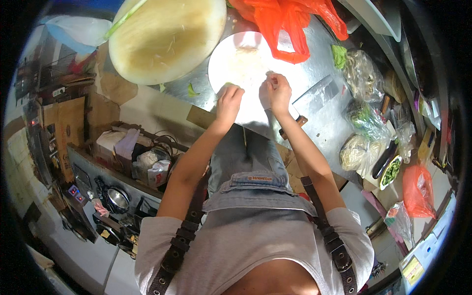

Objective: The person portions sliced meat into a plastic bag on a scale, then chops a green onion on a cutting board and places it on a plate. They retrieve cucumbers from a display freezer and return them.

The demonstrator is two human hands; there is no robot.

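Both my hands are over a bright, overexposed white round surface, perhaps a plate or board [221, 62], on a metal worktop [313, 125]. Pale shreds [247, 55] lie near its top. My left hand [230, 101] rests at its lower left, fingers bent together, with a bit of green at the fingertips; its grip is unclear. My right hand [279, 92] pinches a small, pale, translucent piece between thumb and fingers. Right of that hand lies a cleaver, its blade [319, 94] on the worktop and its wooden handle [295, 126] partly under my right forearm.
A large round cutting board [166, 40] with a green stalk [125, 20] stands upper left. Red plastic bags [291, 22] lie at the top. Bagged vegetables [365, 118], an eggplant [384, 160] and a dish of cut greens [391, 172] line the right side.
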